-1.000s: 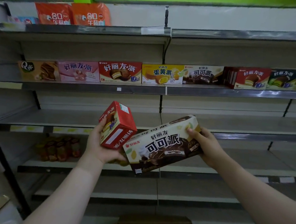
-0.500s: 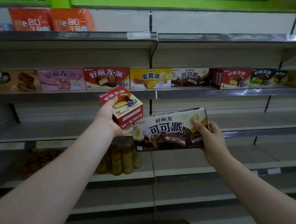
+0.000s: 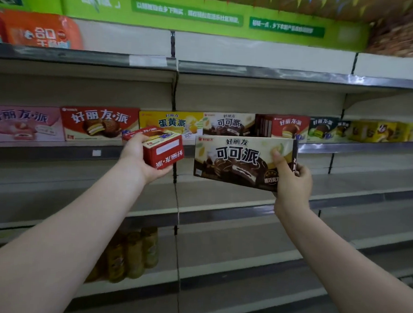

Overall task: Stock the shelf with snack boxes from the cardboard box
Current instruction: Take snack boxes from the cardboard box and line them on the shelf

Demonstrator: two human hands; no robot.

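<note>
We see both hands raised in the middle of the frame, each holding a snack box in front of the stocked shelf (image 3: 346,148). The left hand (image 3: 140,158) grips the small red box (image 3: 161,148) from below, fingers curled under it and thumb along its near side; one end panel faces us with its print upside down, and its long axis runs away from us toward the upper left. Right of centre, the right hand (image 3: 292,179) pinches the right end of the brown cocoa pie box (image 3: 241,161), thumb on the printed front, fingers behind. That box faces us, print upright, long axis lying left to right, its right end slightly lower. Behind them a row of boxes (image 3: 98,123) lines the shelf, fronts outward. Jars (image 3: 132,253) stand on a lower shelf at lower centre
</note>
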